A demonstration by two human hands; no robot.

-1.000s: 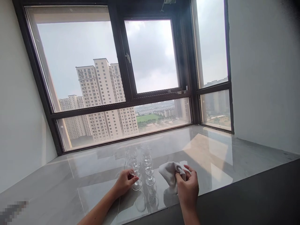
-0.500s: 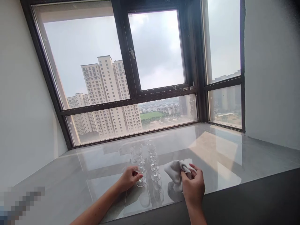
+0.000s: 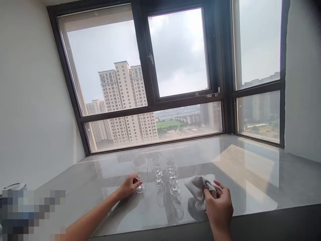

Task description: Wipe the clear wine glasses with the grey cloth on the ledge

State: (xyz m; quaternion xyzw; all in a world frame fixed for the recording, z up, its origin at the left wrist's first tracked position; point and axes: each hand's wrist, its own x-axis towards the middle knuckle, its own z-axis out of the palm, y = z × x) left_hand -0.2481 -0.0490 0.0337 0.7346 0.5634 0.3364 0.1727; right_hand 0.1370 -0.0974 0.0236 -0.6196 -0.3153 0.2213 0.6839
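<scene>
My left hand point(image 3: 128, 186) pinches the stem of a clear stemmed glass point(image 3: 140, 189), low near its foot. That glass is upright on the glossy grey sill point(image 3: 120, 217), a little left of the others; its see-through bowl is hard to make out. Several similar stemmed glasses stand close by in two rows, the nearest being one glass point(image 3: 175, 191) at the front right and another glass point(image 3: 158, 181) left of it. A crumpled light grey cloth point(image 3: 197, 187) is gripped in my right hand point(image 3: 220, 206), to the right of the glasses.
Dark-framed windows point(image 3: 150, 108) rise behind the sill, with walls point(image 3: 27, 100) on both sides. The sill's front edge point(image 3: 250, 214) runs across the bottom right. A blurred-out object point(image 3: 22, 214) shows at the lower left. Sunlight and reflections lie on the tiles.
My left hand has moved left with its glass, away from the other glasses. The right hand still holds the cloth. The whole view has shifted, so the window sits further right.
</scene>
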